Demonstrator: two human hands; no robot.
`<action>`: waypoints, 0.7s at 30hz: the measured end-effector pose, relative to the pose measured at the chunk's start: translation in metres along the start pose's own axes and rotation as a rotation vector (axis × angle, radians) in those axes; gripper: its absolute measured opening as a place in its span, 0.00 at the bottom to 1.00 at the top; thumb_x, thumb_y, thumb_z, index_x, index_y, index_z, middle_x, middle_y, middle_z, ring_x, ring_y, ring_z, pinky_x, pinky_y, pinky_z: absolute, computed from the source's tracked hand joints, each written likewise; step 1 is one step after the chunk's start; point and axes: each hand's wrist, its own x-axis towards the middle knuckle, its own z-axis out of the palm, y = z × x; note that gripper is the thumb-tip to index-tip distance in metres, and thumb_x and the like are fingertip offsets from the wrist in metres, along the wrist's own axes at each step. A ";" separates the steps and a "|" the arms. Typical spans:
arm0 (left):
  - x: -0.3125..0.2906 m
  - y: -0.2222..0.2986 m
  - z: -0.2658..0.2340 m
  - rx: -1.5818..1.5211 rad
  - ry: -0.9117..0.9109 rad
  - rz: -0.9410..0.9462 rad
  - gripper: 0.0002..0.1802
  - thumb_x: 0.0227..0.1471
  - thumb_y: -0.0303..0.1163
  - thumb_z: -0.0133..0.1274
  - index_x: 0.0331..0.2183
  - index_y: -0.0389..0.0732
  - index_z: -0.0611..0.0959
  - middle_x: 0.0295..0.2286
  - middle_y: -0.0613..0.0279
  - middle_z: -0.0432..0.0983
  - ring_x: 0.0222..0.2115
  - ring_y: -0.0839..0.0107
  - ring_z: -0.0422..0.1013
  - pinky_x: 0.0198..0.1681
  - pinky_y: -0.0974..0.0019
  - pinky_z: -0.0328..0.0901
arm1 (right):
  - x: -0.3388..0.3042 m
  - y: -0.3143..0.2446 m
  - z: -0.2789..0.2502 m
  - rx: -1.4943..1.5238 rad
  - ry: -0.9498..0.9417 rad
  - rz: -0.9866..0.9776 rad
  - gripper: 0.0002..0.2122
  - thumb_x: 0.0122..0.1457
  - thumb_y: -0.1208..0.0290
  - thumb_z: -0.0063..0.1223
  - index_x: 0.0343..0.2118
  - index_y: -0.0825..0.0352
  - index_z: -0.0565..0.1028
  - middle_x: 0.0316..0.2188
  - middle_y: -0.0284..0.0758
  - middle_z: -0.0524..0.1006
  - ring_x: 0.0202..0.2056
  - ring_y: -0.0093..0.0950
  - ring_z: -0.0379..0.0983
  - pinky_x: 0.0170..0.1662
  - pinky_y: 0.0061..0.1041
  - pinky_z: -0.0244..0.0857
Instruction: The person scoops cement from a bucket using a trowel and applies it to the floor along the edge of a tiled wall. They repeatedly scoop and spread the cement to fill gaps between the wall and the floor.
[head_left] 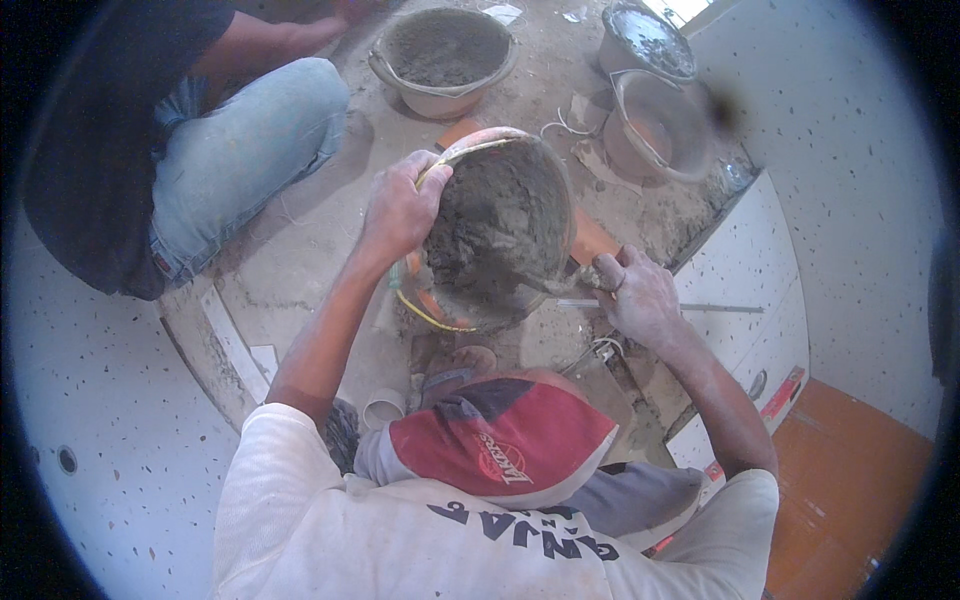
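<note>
A round bucket tilts in front of me, with grey wet mortar inside. My left hand is closed round its upper left rim, beside a yellow edge or handle. On the right, my right hand is wrapped round the handle of a mortar-caked trowel. Its blade reaches into the mortar at the bucket's lower right and is mostly buried or coated, so its shape is hard to make out.
A co-worker in jeans sits at the upper left. Beyond stand a mortar-filled bucket, an empty-looking bucket and a bucket of liquid. Speckled white tile lies right, near a red level. A short white pipe is near my lap.
</note>
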 end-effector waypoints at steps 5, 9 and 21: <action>-0.002 0.004 0.000 0.012 -0.004 -0.029 0.14 0.58 0.36 0.48 0.37 0.35 0.81 0.28 0.43 0.77 0.32 0.48 0.75 0.38 0.54 0.66 | 0.006 -0.006 0.002 -0.186 0.012 0.005 0.14 0.54 0.67 0.55 0.42 0.61 0.71 0.33 0.41 0.71 0.34 0.41 0.74 0.33 0.40 0.69; -0.004 0.000 -0.001 0.023 0.018 0.025 0.14 0.58 0.36 0.48 0.36 0.35 0.80 0.28 0.44 0.77 0.32 0.48 0.75 0.37 0.54 0.66 | 0.005 -0.010 0.011 -0.110 -0.067 -0.115 0.10 0.59 0.67 0.48 0.39 0.67 0.71 0.31 0.44 0.72 0.31 0.43 0.75 0.32 0.41 0.70; -0.007 0.000 0.003 -0.033 0.070 0.005 0.15 0.58 0.36 0.49 0.38 0.35 0.81 0.29 0.47 0.79 0.31 0.55 0.76 0.37 0.59 0.67 | 0.030 -0.004 0.033 0.224 -0.188 -0.252 0.10 0.54 0.70 0.50 0.31 0.72 0.74 0.22 0.50 0.75 0.29 0.48 0.75 0.33 0.46 0.68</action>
